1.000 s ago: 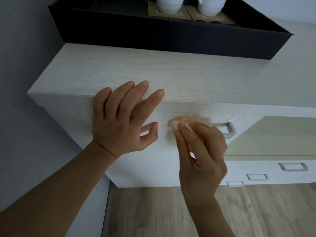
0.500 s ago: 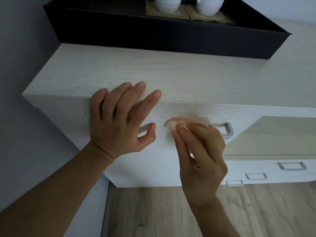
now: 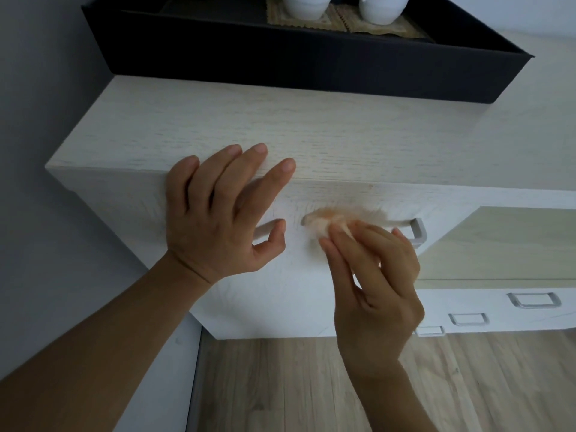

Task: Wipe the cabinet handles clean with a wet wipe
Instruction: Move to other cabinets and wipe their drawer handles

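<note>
Cabinet handle (image 3: 418, 231): a slim grey metal bar is mounted on the front of a pale wood-grain cabinet (image 3: 311, 135), just below the top surface. Its long axis is laid level, running left to right, and its bent ends are turned back into the panel.

At the left, the left grip (image 3: 218, 219), a bare hand, is spread and relaxed. Its fingers are rested over the cabinet's top edge and nothing is held. The thumb is set close to the bar's left end.

In the middle, a wet wipe (image 3: 321, 224), bunched into a small pale wad, is pressed against the bar. It is pinched by the fingertips of the right grip (image 3: 374, 282), which is held up from below. The wipe is blurred, so its exact outline cannot be told. The bar's right end is left uncovered.

The handle is judged rigid, fixed and smooth, and likely slippery once damp. The wipe is judged soft, light and limp, best pinched as a wad and folded around the bar.

Further right and lower, three more handles (image 3: 534, 300) are seen.
</note>
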